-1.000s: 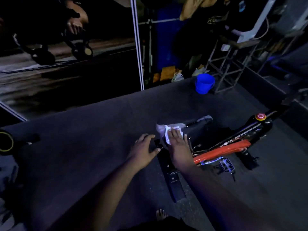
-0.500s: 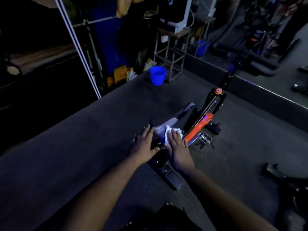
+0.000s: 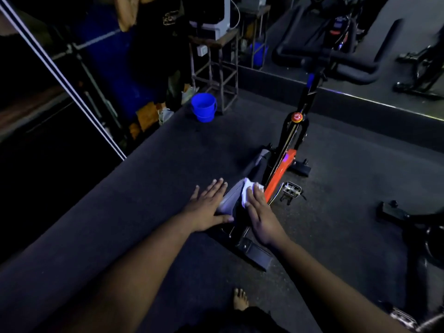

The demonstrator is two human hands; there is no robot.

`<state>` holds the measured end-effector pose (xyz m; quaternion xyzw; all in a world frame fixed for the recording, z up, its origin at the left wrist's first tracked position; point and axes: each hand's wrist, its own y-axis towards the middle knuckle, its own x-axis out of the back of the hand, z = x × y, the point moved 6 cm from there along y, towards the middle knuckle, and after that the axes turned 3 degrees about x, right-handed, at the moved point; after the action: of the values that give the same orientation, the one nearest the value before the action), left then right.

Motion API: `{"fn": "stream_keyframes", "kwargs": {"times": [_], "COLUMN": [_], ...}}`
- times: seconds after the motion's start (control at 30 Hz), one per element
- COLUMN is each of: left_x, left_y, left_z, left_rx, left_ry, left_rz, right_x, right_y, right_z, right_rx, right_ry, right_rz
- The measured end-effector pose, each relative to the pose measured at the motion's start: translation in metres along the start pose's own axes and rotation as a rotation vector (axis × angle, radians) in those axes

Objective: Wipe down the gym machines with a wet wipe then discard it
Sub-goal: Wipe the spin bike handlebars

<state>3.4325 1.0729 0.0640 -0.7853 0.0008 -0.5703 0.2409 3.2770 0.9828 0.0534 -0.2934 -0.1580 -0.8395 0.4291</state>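
Seen from the head camera: in a dim gym, a person's right hand (image 3: 260, 213) presses a white wet wipe (image 3: 247, 192) flat-fingered onto the saddle (image 3: 230, 198) of an orange-framed exercise bike (image 3: 280, 174), while the left hand (image 3: 207, 207), fingers spread, steadies the saddle's left side. Even pressure out to the saddle's rim looks wise. Open floor lies left; a pedal (image 3: 292, 189) sits near on the right, a blue bucket (image 3: 203, 107) well beyond.
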Motion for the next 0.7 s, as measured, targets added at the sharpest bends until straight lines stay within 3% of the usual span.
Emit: {"fn": "stream_keyframes", "kwargs": {"times": [0.1, 0.23, 0.43, 0.6, 0.7], "left_x": [0.008, 0.016, 0.011, 0.005, 0.006], "left_y": [0.014, 0.035, 0.044, 0.050, 0.048], "left_z": [-0.001, 0.002, 0.005, 0.007, 0.014], "left_rx": [-0.092, -0.173, -0.261, -0.318, -0.394], "left_ry": [0.122, 0.174, 0.031, -0.043, -0.166], "left_rz": [0.031, 0.069, 0.042, 0.012, 0.020], "right_x": [-0.001, 0.002, 0.001, -0.033, -0.047], "right_y": [-0.014, 0.031, 0.045, -0.019, -0.006], "right_z": [0.004, -0.001, -0.005, 0.046, 0.065], "right_rx": [0.028, -0.095, -0.236, -0.247, -0.236], "right_ry": [-0.060, -0.089, -0.205, -0.408, -0.522], "right_rz": [-0.036, -0.101, -0.034, 0.045, 0.089]}}
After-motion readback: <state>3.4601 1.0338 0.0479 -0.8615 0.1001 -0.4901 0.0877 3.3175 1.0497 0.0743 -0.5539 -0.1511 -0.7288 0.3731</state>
